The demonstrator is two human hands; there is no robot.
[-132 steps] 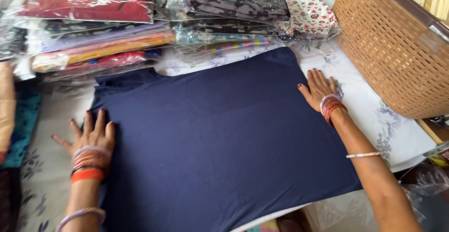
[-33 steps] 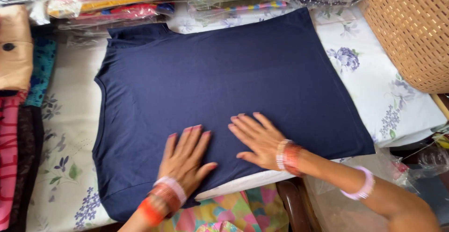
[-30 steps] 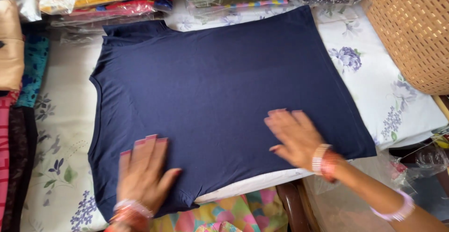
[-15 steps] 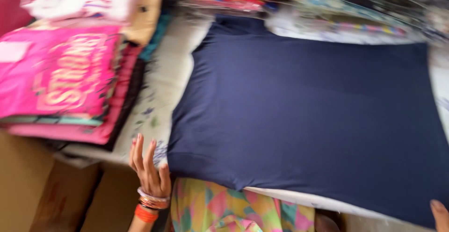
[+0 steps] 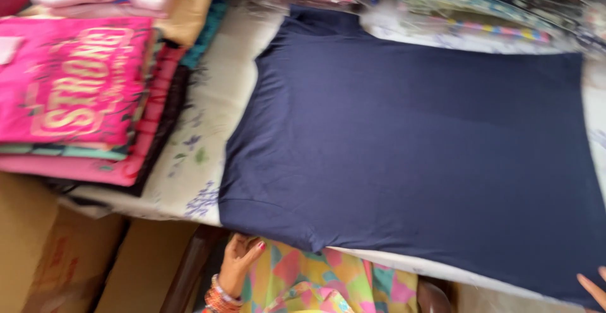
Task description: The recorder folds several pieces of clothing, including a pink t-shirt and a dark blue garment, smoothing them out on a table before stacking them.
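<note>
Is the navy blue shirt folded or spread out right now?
Spread out: the navy shirt lies flat in one layer over the floral sheet, with no fold lines visible.

One navy shirt (image 5: 404, 155), two hands (image 5: 238, 264)

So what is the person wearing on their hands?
The left hand has dark pink nail polish and a stack of red, orange and pale bangles at the wrist. Only the fingertips of the right hand show, so anything worn there is out of view.

Evenly and softly lit, bright enough, without hard shadows. Smeared by motion blur throughout, worst toward the edges. Faint glare on the plastic-wrapped garments (image 5: 480, 10) along the top.
</note>
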